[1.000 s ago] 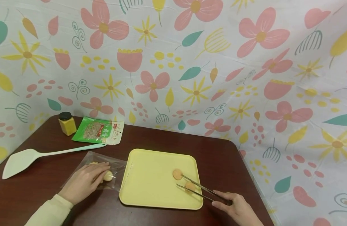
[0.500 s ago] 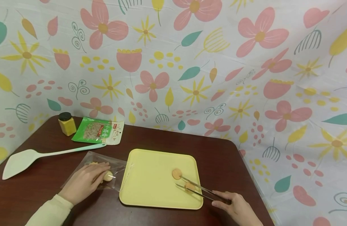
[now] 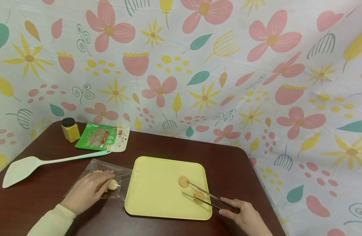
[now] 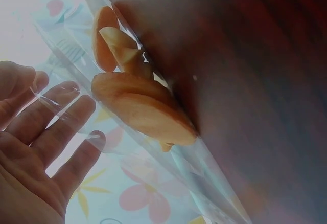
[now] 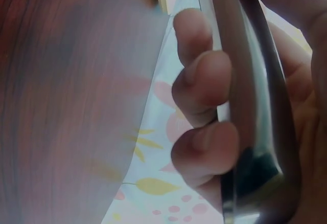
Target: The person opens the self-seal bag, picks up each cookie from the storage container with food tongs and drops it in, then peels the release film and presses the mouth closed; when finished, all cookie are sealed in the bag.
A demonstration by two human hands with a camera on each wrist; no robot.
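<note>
My right hand (image 3: 246, 217) grips metal tongs (image 3: 209, 193) over the yellow tray (image 3: 157, 190); its fingers curl round the handle in the right wrist view. The tongs' arms are spread. One tip touches the edge of a round biscuit (image 3: 183, 181) lying on the tray, and a second biscuit (image 3: 199, 196) lies between the arms. On the left, my left hand (image 3: 89, 188) rests on a clear plastic bag (image 3: 122, 177), fingers extended against the film (image 4: 127, 147). Several biscuits (image 4: 145, 106) are inside the bag, partly hidden by the hand in the head view.
A white spatula (image 3: 24, 170) with a pale green handle end lies at the far left of the dark table (image 3: 225, 157). Behind it stand a yellow jar (image 3: 70, 131) with a black lid and a green packet (image 3: 101, 137) lying flat. A floral cloth (image 3: 181, 65) hangs behind.
The tongs have shifted slightly left, and the biscuit at their tip has slid a little left on the tray. My left hand stays in place on the bag.
</note>
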